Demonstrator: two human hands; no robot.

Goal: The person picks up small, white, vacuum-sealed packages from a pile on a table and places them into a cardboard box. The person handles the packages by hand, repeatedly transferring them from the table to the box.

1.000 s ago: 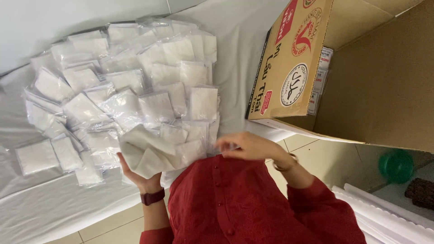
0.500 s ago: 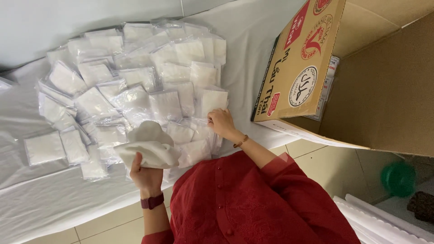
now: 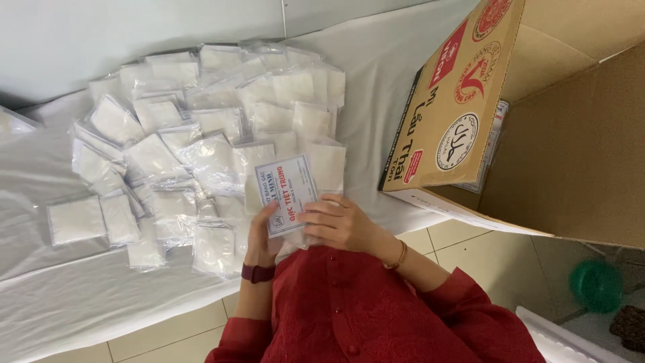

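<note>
My left hand (image 3: pixel 261 236), with a dark watch on its wrist, and my right hand (image 3: pixel 341 225), with a thin bracelet, both hold one clear plastic packet (image 3: pixel 285 195). A white label card with blue and red print faces up on it. The packet is tilted and sits just above my red shirt (image 3: pixel 349 309). Beyond it, a pile of several clear packets of white gauze-like pads (image 3: pixel 201 134) spreads over a white sheet (image 3: pixel 60 296).
A large open cardboard box (image 3: pixel 463 114) lies on its side at the right, its opening facing right. The tiled floor (image 3: pixel 490 255) runs below the sheet's edge. A green round object (image 3: pixel 595 285) sits on the floor at the far right.
My right hand came back from the pile to join my left hand. The packet in my hands now shows its printed label side, held closer to my body.
</note>
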